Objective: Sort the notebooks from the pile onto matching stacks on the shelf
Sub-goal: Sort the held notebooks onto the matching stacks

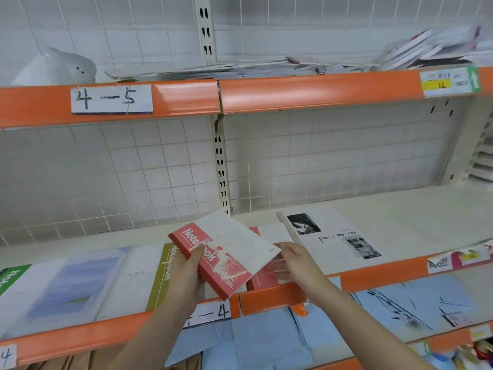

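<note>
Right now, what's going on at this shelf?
A person is sorting notebooks on an orange-edged shelf. The left hand grips a red and white notebook, held tilted above a matching red stack at the shelf's front. The right hand reaches in beside it, fingers relaxed, holding nothing. To the left lie an olive-spined notebook and a green one; to the right, a white one with photos.

So I'm facing a white wire-grid back wall (333,156) with a slotted cream upright (220,166) down the middle. Orange-edged upper shelf (306,92) has a handwritten "4-5" label (111,99); lighting's flat and even.
</note>
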Demonstrator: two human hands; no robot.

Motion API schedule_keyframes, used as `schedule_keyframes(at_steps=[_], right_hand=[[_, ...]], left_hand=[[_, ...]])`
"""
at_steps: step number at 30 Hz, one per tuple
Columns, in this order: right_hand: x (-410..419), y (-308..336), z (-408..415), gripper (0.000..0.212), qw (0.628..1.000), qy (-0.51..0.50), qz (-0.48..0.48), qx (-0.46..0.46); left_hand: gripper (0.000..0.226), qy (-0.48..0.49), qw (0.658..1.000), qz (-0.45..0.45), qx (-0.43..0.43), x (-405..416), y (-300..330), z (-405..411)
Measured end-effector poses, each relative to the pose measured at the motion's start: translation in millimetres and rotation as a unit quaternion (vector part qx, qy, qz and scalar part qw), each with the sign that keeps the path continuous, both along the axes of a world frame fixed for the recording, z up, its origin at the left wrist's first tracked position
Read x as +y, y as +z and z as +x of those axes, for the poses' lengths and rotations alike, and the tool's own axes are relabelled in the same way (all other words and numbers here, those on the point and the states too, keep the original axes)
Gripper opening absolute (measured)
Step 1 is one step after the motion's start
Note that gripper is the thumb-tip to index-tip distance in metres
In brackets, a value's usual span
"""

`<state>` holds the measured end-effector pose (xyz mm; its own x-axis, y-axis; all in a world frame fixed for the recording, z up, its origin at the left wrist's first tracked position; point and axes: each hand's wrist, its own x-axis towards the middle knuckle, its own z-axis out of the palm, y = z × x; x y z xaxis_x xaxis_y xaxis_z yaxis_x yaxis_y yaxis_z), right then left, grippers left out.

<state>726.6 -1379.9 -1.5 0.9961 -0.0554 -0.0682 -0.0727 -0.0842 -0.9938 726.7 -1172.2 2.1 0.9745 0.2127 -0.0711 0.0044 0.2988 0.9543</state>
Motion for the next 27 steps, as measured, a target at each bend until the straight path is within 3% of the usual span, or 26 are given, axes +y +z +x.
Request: schedule_keyframes(at_steps=[1, 3, 6, 9, 11, 14, 18, 19, 22, 24, 27], right_hand=[[-3.7, 6.1, -2.1, 0.029, 0.993, -0.011, 0.109, 0.033], [-17.0, 12.2, -2.3, 0.033, 0.985, -0.01, 0.165, 0.056], [-30.5, 10.5, 0.7, 0.029, 0.999, 0.019, 0.0, 0.031], [-36.9, 3.6, 12.1, 0.027, 0.992, -0.072, -0.093, -0.037], [-41.9, 1.6, 18.4, 0.028, 0.983, -0.111, -0.133, -0.061], [-47.2, -6.2, 25.7, 0.032, 0.967, -0.109, -0.226, -0.052], [-48.0, -15.3, 30.0, 0.013, 0.914, -0.069, -0.399, -0.037], [-48.7, -19.3, 31.6, 0.02, 0.898, -0.061, -0.434, -0.028], [-51.8, -29.5, 36.7, 0.028, 0.878, -0.042, -0.476, -0.026], [-50.8, -28.4, 35.5, 0.023, 0.876, -0.035, -0.479, -0.036], [-51.1, -29.8, 33.4, 0.034, 0.878, -0.025, -0.475, -0.053]], left_hand=[[0.029, -0.009, 1.0, 0.018, -0.001, -3.8, 0.9, 1.3], [0.03, -0.043, 0.996, 0.077, -0.005, -11.3, 2.0, 5.8], [0.024, -0.097, 0.984, 0.152, -0.006, -26.1, 9.9, 13.2], [0.046, -0.131, 0.966, 0.222, 0.005, -41.3, 16.3, 20.6], [0.054, -0.147, 0.933, 0.33, 0.003, -47.0, 14.6, 19.8], [0.046, -0.162, 0.863, 0.478, -0.032, -48.9, 0.5, 12.7], [0.042, -0.165, 0.804, 0.568, -0.062, -50.5, -21.4, 4.1], [0.041, -0.156, 0.793, 0.584, -0.071, -50.4, -26.1, 3.1], [0.039, -0.13, 0.775, 0.611, -0.092, -49.4, -35.8, 1.7], [0.036, -0.116, 0.771, 0.618, -0.102, -49.2, -38.5, 0.4], [0.032, -0.1, 0.761, 0.627, -0.132, -49.2, -41.4, -1.8]])
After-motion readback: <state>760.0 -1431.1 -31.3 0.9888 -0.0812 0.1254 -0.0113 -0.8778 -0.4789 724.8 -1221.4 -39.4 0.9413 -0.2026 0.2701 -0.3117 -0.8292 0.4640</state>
